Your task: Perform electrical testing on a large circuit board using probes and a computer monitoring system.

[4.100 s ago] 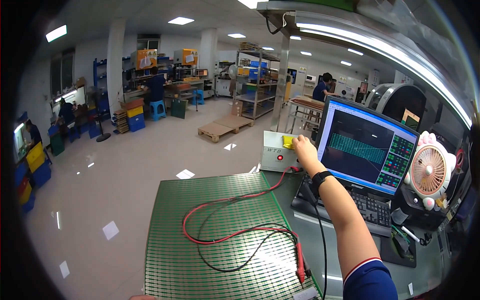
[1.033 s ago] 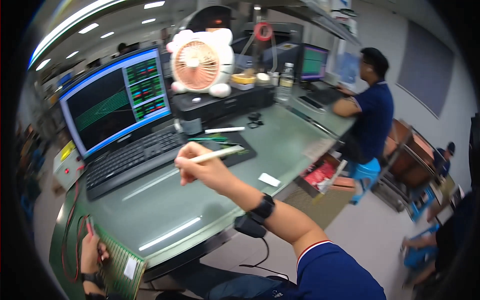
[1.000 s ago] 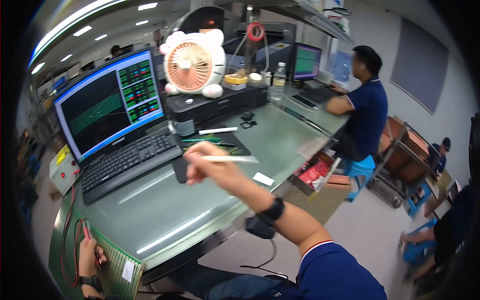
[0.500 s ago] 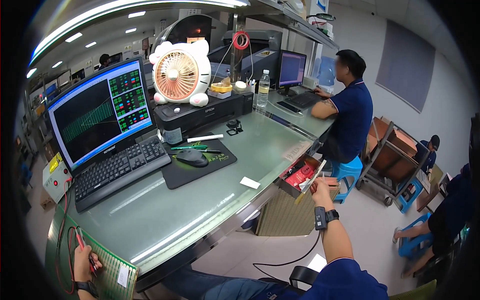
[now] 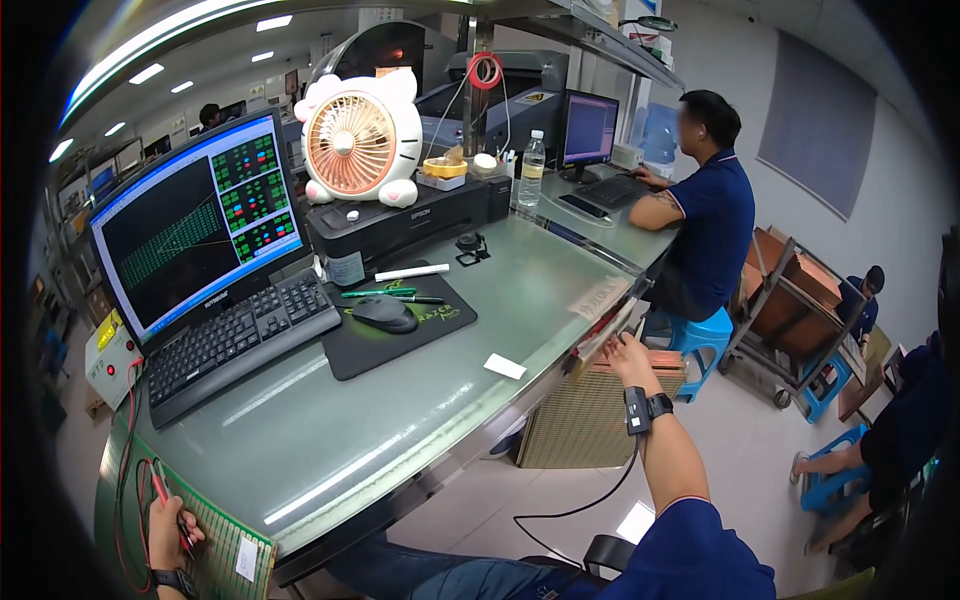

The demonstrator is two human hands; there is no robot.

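Observation:
At the lower left, my left hand [image 5: 172, 535] is closed round a pair of red test probes [image 5: 160, 484], with thin red and black leads running up toward a small tester box [image 5: 112, 358]. Beneath that hand leans a green-edged circuit board panel [image 5: 215, 532] with a white label, against the table's near edge. My right hand [image 5: 628, 358] is at the front of a drawer [image 5: 607, 328] under the tabletop on the right, its curled fingers on the drawer's front edge. Only a narrow gap of the drawer shows, and its contents are mostly hidden.
A monitor [image 5: 185, 230], keyboard [image 5: 245, 335], mouse [image 5: 385, 313] and white slip [image 5: 505, 366] are on the glass-topped table [image 5: 440, 400]. A fan [image 5: 355, 140] stands on a printer [image 5: 420, 222]. Stacked panels [image 5: 590, 425] stand below the drawer. A co-worker [image 5: 710, 210] sits beyond on a blue stool [image 5: 702, 340].
My right hand has pushed the drawer inward; the red items that showed inside are now almost covered. My left hand keeps its hold on the probes. The view has shifted slightly.

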